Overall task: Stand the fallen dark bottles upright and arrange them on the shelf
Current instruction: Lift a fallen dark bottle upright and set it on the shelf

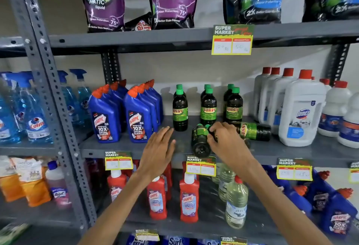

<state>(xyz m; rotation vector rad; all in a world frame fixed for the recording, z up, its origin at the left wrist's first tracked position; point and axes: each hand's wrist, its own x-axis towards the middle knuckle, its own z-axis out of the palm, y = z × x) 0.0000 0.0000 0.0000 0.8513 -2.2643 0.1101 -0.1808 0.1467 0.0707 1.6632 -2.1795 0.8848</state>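
Dark bottles with green caps and green "SUNNY" labels stand in three short rows on the middle shelf (124, 147): left row (180, 108), middle row (208, 106), right row (234, 106). One dark bottle (200, 140) lies on its side near the shelf's front edge, base toward me. Another fallen dark bottle (254, 131) lies sideways behind it, to the right. My right hand (223, 138) grips the near fallen bottle at its neck and cap. My left hand (160, 145) hovers flat over the shelf, fingers apart, holding nothing.
Blue Harpic bottles (120, 116) stand left of the dark bottles, white jugs with red caps (303, 108) to the right. Detergent pouches (171, 0) fill the shelf above. Red Harpic bottles (189, 198) and clear bottles stand below. A grey upright post (48, 89) borders the left.
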